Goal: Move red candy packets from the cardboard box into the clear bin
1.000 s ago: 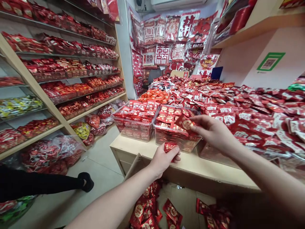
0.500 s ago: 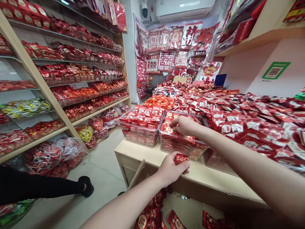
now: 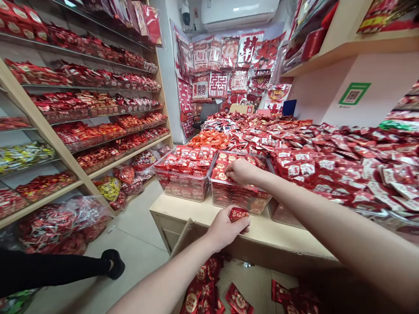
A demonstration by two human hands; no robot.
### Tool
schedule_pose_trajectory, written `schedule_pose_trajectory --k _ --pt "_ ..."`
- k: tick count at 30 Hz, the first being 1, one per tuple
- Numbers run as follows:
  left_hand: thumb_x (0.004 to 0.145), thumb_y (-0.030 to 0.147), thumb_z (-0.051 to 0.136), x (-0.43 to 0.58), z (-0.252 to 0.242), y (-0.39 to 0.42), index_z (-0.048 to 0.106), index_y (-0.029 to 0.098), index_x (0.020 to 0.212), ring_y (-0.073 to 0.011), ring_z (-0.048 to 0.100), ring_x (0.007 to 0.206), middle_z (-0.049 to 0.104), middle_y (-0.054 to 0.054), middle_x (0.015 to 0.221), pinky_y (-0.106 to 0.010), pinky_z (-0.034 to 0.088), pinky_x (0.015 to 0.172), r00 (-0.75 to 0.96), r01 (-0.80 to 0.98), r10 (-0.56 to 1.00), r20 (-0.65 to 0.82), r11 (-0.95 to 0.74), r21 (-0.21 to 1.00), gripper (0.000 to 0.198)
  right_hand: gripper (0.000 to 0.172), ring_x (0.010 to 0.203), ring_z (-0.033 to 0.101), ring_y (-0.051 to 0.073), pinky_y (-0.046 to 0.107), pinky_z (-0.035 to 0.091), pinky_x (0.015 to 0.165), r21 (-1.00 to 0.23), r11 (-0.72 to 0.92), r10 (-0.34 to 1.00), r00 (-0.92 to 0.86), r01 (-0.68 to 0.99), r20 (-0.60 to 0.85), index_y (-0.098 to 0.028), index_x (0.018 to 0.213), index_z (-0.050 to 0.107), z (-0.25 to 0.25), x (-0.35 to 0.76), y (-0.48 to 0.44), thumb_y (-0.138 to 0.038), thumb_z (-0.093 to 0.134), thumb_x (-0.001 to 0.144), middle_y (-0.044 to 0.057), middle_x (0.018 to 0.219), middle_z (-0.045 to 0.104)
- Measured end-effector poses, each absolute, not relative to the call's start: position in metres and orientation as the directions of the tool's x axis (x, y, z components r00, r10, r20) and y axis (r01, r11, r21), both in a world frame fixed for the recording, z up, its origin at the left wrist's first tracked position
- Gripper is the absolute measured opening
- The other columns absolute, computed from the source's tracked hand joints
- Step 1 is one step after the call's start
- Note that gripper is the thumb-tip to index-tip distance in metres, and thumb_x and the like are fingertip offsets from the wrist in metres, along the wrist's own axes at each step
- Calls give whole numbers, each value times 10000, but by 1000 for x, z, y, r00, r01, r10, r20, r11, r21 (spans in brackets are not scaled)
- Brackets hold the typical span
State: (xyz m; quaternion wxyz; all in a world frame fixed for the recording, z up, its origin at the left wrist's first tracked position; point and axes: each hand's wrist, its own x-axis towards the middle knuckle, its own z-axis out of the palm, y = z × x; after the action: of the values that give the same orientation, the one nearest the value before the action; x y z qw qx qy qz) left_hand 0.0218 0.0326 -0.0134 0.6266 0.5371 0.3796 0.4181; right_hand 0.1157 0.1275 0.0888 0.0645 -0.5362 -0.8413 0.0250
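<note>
My left hand point(image 3: 225, 227) is closed around a red candy packet point(image 3: 238, 213) with gold print, above the rim of an open cardboard box point(image 3: 262, 253). Whether more packets lie beneath it in the palm is hidden. My right hand point(image 3: 242, 171) reaches into a clear plastic bin point(image 3: 237, 197) of red packets in neat rows. Its fingers are pinched on a red packet at the bin's left side; the fingertips are partly hidden. Loose red packets point(image 3: 201, 292) lie at the bottom of the cardboard box.
A second clear bin point(image 3: 183, 185) of red packets stands to the left on the cream counter point(image 3: 163, 205). Heaps of packets point(image 3: 327, 152) cover the table behind and right. Stocked shelves point(image 3: 98, 93) line the left. A person's black-clad leg point(image 3: 59, 270) stretches over the floor at lower left.
The view has shifted slightly, so the scene sits a little further left. My right hand stays at the same bin, and my left hand still holds the packet.
</note>
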Motion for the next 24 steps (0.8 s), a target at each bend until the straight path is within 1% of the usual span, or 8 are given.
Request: schedule_pose_trajectory --k 7,9,12,14,16,17,20,24 --pt "653 330 614 20 -16 34 532 123 751 -95 527 550 559 -5 597 -228 439 574 393 -145 920 2 60 988 243 265 822 567 193 271 396 729 -121 411 899 -380 903 218 -130 877 646 108 131 106 -199 429 740 104 888 650" --pt "663 344 602 20 -16 34 531 122 720 -95 524 549 552 -3 599 -235 442 574 400 -167 916 3 69 984 240 263 753 569 168 259 406 688 -191 453 885 -414 871 215 -140 837 641 113 144 82 -218 403 756 76 824 653" --pt "659 361 602 20 -15 35 534 124 698 -96 520 555 549 1 609 -238 442 580 364 -190 931 5 69 979 250 233 651 566 120 210 424 609 -508 521 764 -640 686 -83 -163 769 636 97 160 38 -221 413 737 15 730 648" --pt "653 359 609 20 -14 36 535 120 690 -95 516 551 550 -2 606 -234 439 575 362 -182 932 -3 74 981 252 235 631 578 124 210 440 571 -632 399 586 -715 664 -382 -175 819 636 63 160 14 -228 438 704 3 725 649" --pt "656 354 608 20 -13 36 536 114 679 -93 511 539 549 -8 596 -228 437 568 386 -166 922 -12 82 983 251 275 672 599 183 274 466 594 -567 310 491 -639 763 -592 -171 861 634 13 153 -3 -266 511 634 29 747 651" --pt "658 352 606 20 -13 36 536 111 674 -92 509 533 549 -10 590 -227 437 565 399 -157 917 -17 87 984 251 354 741 600 246 331 472 642 -488 296 531 -567 821 -630 -157 879 630 -13 148 -9 -285 589 552 66 806 650" --pt "663 341 604 19 -12 36 539 109 679 -92 511 539 551 -12 593 -224 435 566 404 -141 915 -9 72 987 242 597 983 514 336 400 434 798 -393 138 719 -365 909 -591 -154 1067 535 -82 135 -21 -317 633 501 162 1091 542" --pt "681 321 587 20 -10 35 538 106 699 -90 508 546 553 -12 601 -225 429 570 418 -119 908 2 53 991 221 686 1080 452 295 350 390 881 -406 45 838 -256 913 -482 -298 1101 460 -131 135 -38 -259 675 450 86 1200 449"
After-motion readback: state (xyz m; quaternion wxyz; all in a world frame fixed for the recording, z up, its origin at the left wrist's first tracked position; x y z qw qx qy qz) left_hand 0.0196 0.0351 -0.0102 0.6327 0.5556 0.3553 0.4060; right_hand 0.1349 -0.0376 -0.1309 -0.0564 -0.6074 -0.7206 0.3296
